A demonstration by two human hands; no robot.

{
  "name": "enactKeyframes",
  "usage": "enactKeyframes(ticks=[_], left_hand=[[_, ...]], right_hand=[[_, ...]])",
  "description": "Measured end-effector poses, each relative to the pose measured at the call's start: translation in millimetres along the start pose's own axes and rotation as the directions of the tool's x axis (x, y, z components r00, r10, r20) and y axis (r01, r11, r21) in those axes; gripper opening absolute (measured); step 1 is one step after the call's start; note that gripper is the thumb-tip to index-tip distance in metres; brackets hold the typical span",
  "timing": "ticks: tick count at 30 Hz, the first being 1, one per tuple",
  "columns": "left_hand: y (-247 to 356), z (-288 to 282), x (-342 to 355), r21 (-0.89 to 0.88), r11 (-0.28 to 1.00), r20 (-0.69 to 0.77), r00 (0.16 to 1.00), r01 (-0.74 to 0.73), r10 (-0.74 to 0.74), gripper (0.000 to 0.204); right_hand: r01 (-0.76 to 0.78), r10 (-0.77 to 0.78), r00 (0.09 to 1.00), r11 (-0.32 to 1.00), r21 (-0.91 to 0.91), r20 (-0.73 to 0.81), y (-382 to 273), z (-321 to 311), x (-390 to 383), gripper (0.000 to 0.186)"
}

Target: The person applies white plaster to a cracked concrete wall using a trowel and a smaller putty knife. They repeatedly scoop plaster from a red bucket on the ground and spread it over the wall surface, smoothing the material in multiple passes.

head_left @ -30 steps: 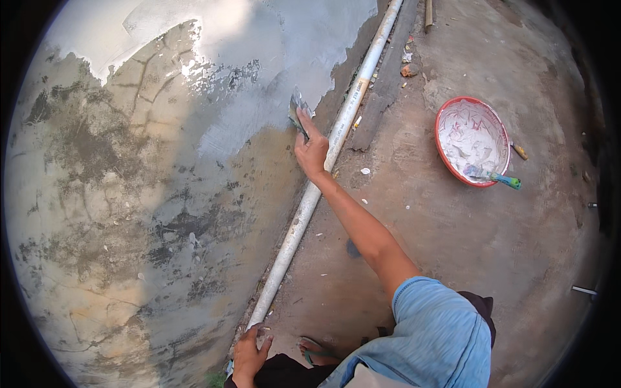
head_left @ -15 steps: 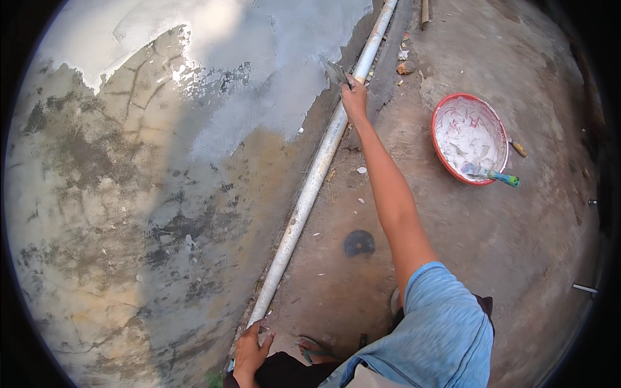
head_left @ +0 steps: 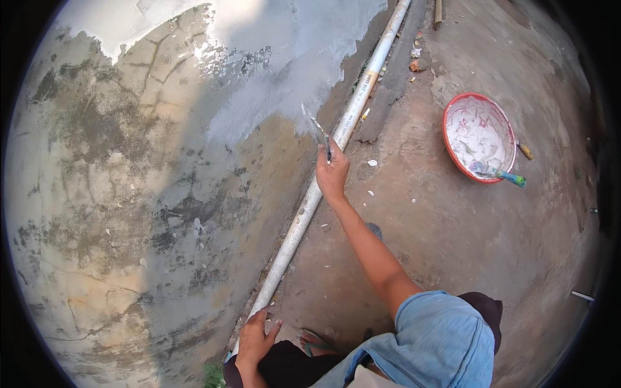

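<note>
My right hand [head_left: 332,176] is closed round the handle of a putty knife [head_left: 314,124]. Its thin metal blade points up toward the wall [head_left: 213,168], seen nearly edge-on, just below the edge of the smooth grey-white putty coat [head_left: 272,84]; whether it touches the wall I cannot tell. Beneath that hand runs a long white pipe [head_left: 299,223] along the wall's foot. My left hand [head_left: 256,341] has its fingers apart at the pipe's near end, close to my dark-clothed knee, and holds nothing visible.
To the right stands a red-rimmed basin [head_left: 445,132] of white putty, with a green-and-blue-handled tool [head_left: 512,178] leaning across its rim. A yellow-handled tool [head_left: 525,150] lies beside it. A brick fragment [head_left: 417,65] and white scraps lie near the pipe; a dark disc [head_left: 374,230] is partly behind my forearm.
My right hand has come down and nearer along the wall with the putty knife, whose blade has turned more edge-on. My left hand stays nearly in place.
</note>
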State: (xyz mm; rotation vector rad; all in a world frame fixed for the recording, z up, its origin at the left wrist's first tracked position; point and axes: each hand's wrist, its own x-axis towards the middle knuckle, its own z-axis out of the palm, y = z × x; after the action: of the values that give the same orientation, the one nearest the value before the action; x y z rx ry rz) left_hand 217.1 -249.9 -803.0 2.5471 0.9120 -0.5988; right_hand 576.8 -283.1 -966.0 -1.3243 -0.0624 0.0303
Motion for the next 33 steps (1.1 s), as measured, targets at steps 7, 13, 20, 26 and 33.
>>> enactKeyframes(ticks=[7,13,20,26,33], left_hand=[[-9,-9,-11,0.007,0.999,-0.035,0.998,0.047,-0.046,0.046],[-15,-8,-8,-0.029,0.999,-0.010,0.999,0.036,-0.037,0.045],[-15,-5,-13,0.043,0.990,-0.152,0.978,-0.136,0.141,0.041],[-15,-11,-42,-0.050,0.997,-0.046,0.997,0.058,-0.060,0.043],[-29,-9,-62,0.009,1.000,-0.166,0.986,0.020,-0.018,0.042]], right_hand=[[0.340,-0.344,0.938,0.937,-0.078,-0.040,-7,93,-15,0.065],[0.349,-0.339,0.935,0.932,-0.100,0.106,-4,95,-89,0.073],[-0.014,0.053,0.947,0.992,-0.126,0.316,-13,11,-96,0.050],[0.163,-0.189,0.967,0.975,-0.152,-0.173,19,-7,76,0.044],[0.063,-0.061,0.998,0.995,-0.078,0.026,-46,35,15,0.053]])
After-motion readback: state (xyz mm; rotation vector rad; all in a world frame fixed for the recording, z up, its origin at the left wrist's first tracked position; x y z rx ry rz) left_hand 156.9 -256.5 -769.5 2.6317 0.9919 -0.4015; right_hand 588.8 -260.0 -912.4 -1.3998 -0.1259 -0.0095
